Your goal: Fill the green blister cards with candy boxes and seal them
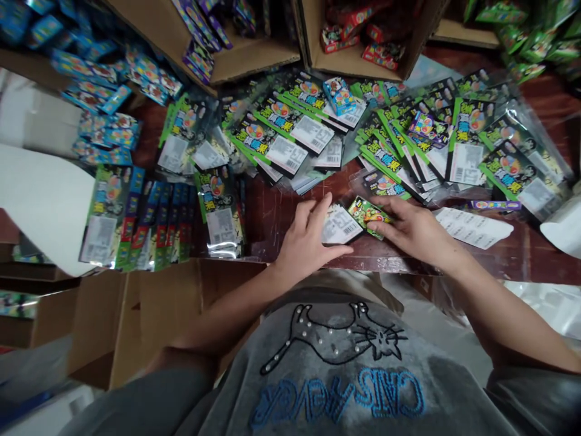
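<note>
Close to the table's front edge lies a flat printed plastic pouch (pixel 338 225) with a white label. My right hand (pixel 411 227) pinches a small green candy box (pixel 367 213) between thumb and fingers, over the pouch. To the left, my left hand (pixel 308 236) has its thumb and fingers spread beside the pouch's label end; whether it touches the pouch I cannot tell. A purple box (pixel 429 127) and a blue box (pixel 340 97) lie on more of the pouches (pixel 385 151) farther back.
Cardboard boxes at the back hold purple boxes (pixel 200 57), red boxes (pixel 363 36) and green boxes (pixel 521 36). Blue boxes (pixel 104 79) are heaped at the left. Filled pouches (pixel 109 218) stand in a row at front left. A label sheet (pixel 475 227) lies at right.
</note>
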`<state>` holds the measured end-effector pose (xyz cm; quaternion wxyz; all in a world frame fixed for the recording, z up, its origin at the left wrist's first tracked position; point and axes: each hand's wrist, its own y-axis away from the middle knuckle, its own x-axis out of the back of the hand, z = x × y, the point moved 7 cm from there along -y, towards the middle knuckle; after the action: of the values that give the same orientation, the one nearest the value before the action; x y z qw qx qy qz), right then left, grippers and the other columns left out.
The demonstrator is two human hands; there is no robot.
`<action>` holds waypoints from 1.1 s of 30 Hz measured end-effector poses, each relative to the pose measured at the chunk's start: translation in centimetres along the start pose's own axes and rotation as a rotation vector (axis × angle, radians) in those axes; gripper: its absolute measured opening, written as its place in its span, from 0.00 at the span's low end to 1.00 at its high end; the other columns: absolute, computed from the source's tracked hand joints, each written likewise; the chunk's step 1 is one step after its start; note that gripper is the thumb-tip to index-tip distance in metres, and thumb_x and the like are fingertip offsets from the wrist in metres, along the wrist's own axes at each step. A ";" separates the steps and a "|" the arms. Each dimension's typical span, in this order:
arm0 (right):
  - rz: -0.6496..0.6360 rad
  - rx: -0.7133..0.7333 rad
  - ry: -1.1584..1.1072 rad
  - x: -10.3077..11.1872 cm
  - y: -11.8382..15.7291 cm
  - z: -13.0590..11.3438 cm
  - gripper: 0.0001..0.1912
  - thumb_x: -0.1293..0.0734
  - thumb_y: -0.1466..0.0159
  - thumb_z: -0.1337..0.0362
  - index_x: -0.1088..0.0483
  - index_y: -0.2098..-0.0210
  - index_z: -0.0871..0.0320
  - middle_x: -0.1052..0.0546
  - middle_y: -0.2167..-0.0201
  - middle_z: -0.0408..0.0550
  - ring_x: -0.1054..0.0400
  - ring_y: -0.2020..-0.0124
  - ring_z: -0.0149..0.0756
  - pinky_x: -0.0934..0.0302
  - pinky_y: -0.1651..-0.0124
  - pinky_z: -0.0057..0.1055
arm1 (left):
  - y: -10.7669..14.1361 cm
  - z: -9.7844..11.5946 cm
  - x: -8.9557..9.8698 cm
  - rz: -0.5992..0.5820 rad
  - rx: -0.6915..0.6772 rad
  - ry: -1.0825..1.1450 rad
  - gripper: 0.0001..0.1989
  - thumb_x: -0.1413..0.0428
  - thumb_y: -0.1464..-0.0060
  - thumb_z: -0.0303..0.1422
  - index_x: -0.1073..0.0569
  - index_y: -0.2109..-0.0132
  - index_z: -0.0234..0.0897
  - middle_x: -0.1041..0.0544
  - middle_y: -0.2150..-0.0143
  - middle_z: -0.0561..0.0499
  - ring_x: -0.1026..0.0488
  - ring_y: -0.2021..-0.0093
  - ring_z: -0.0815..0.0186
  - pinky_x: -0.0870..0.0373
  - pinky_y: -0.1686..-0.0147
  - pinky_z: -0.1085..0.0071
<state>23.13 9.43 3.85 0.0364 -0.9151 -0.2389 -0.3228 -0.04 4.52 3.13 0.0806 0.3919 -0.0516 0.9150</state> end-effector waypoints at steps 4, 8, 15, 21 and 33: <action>0.300 0.101 -0.173 3.6 -0.8 -0.6 0.29 0.30 0.28 0.46 0.33 0.31 0.43 0.21 0.36 0.53 0.24 0.38 0.56 0.28 0.34 0.59 | -2.3 -0.3 -0.9 -0.017 0.038 0.439 0.36 0.38 0.32 0.39 0.40 0.23 0.46 0.31 0.28 0.40 0.29 0.30 0.50 0.31 0.29 0.49; 0.529 0.190 -0.196 6.3 -1.7 -1.2 0.31 0.33 0.27 0.44 0.41 0.27 0.36 0.30 0.29 0.52 0.32 0.30 0.58 0.35 0.28 0.63 | -4.3 0.2 -2.2 -0.148 0.008 0.753 0.38 0.38 0.36 0.34 0.43 0.24 0.46 0.25 0.34 0.41 0.21 0.40 0.55 0.21 0.41 0.56; 0.374 0.361 -0.130 4.0 -4.2 -1.4 0.39 0.35 0.27 0.40 0.51 0.22 0.36 0.37 0.26 0.48 0.38 0.25 0.58 0.39 0.26 0.64 | -7.8 0.9 -2.5 -0.555 -0.062 0.813 0.15 0.31 0.47 0.32 0.28 0.57 0.37 0.22 0.60 0.52 0.23 0.60 0.67 0.23 0.60 0.69; 0.421 0.381 -0.095 3.1 -4.9 -0.4 0.38 0.36 0.25 0.42 0.54 0.21 0.37 0.41 0.23 0.47 0.44 0.22 0.57 0.47 0.22 0.65 | -10.1 -0.1 -4.2 -0.660 -0.001 0.789 0.19 0.27 0.55 0.35 0.30 0.65 0.36 0.25 0.70 0.57 0.29 0.71 0.73 0.32 0.70 0.74; 0.187 0.195 0.030 3.0 -3.8 1.0 0.26 0.30 0.28 0.46 0.31 0.35 0.47 0.20 0.50 0.51 0.25 0.52 0.48 0.32 0.44 0.55 | -9.0 0.2 -6.4 -0.614 0.057 0.952 0.31 0.26 0.56 0.31 0.43 0.59 0.43 0.30 0.66 0.60 0.25 0.67 0.70 0.26 0.69 0.72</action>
<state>24.02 14.22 4.57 0.1587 -0.9205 -0.1821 -0.3072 6.13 12.61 -1.14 0.3465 -0.0650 0.1316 0.9265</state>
